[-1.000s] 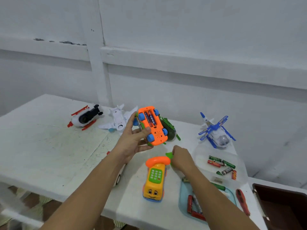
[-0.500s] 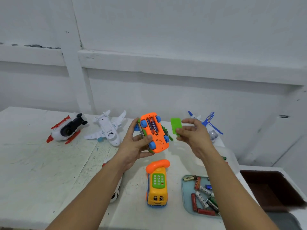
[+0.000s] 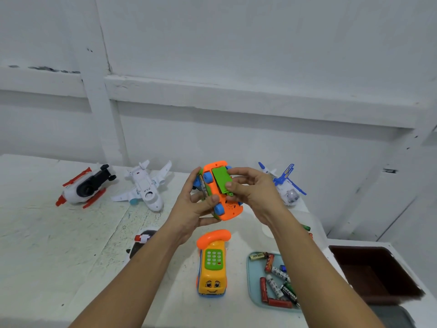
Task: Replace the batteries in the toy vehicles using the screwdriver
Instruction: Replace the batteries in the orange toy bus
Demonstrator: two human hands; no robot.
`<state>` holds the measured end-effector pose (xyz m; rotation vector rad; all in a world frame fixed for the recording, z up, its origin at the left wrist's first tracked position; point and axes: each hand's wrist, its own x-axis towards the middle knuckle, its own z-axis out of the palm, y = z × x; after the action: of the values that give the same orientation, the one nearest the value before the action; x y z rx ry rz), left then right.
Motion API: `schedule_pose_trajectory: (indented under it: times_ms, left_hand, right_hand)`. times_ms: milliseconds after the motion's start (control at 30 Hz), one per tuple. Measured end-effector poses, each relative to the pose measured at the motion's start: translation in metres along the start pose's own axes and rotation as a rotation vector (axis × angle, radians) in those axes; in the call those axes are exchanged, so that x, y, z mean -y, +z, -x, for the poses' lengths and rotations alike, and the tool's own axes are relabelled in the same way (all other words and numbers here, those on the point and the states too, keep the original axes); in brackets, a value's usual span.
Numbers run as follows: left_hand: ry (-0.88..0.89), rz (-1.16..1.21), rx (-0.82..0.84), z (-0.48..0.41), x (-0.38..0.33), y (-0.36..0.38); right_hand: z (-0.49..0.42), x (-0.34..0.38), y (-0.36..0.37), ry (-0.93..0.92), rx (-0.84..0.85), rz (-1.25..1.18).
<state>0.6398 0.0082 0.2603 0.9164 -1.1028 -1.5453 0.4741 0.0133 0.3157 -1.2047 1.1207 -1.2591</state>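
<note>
1. Head camera looks down on a white painted table next to a white wall.
2. At the back of the table lie a white and black toy craft with red fins, a white plastic toy plane and a blue and white toy helicopter.
3. Near the person stands a yellow toy bus phone with an orange handset. Its smiley face looks at the camera.
4. Just right of it sits a pale blue tray with loose batteries in it. A dark brown box is further right.
5. A black and white toy peeks out from under the left arm, mostly hidden.
6. The orange plastic toy car with blue wheels is up in the air between both hands, above the bus phone.
7. The car is upside down, belly to the camera. Its long side runs from far to near, and the near end leans a bit right.
8. The left hand curls around the car's left side, thumb by the near wheel.
9. The right hand pinches a flat green plastic battery cover against the belly, thumb on top. The cover lies along the car's far half.
</note>
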Motion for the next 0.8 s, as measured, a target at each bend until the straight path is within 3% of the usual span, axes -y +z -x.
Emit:
schedule_pose_trajectory:
  times_ms: [267, 533, 800]
  left_hand:
    - [-0.009, -0.020, -0.018, -0.001, 0.000, 0.008]
    - [-0.039, -0.007, -0.022, -0.003, 0.002, 0.021]
    - [-0.106, 0.089, 0.005, -0.005, 0.001, 0.034]
  right_hand:
    - [-0.004, 0.002, -0.007, 0.000, -0.032, 0.026]
    - [-0.012, 0.007, -0.009, 0.030, -0.197, 0.308]
    - [-0.017, 0.024, -0.020, 0.069, -0.170, 0.519]
